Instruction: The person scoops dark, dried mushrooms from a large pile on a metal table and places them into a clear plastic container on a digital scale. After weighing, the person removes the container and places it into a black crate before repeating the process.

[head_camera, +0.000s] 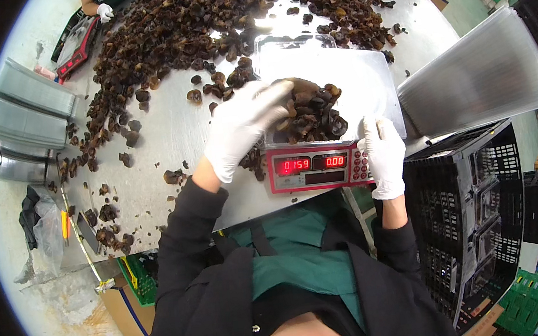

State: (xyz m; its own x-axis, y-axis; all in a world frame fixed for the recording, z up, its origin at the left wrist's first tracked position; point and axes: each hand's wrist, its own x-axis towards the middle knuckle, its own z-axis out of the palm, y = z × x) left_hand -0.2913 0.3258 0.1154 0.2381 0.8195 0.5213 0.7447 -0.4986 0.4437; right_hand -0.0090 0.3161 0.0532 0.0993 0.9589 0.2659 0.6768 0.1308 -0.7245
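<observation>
A heap of dark brown wood ear mushrooms point(320, 113) lies in a clear plastic tray point(296, 145) on a red electronic scale point(278, 184). My left hand point(244, 124), in a white glove, reaches over the heap's left side. Its fingers are blurred around a large brown mushroom piece point(303, 86), which is blurred too. White-gloved as well, my right hand point(384, 156) rests at the right front corner of the scale's pale weighing plate point(372, 78). Its fingertips touch the plate's edge, and whether they grip it is hard to see. Red digits glow on the scale's display.
A large mushroom pile point(175, 25) covers the metal table's far side. Stacked clear trays point(476, 77) stand at right, above black plastic crates point(466, 216). More stacked trays point(29, 104) line the left. Across the table, a co-worker's gloved hand point(105, 12) is near another scale point(77, 50).
</observation>
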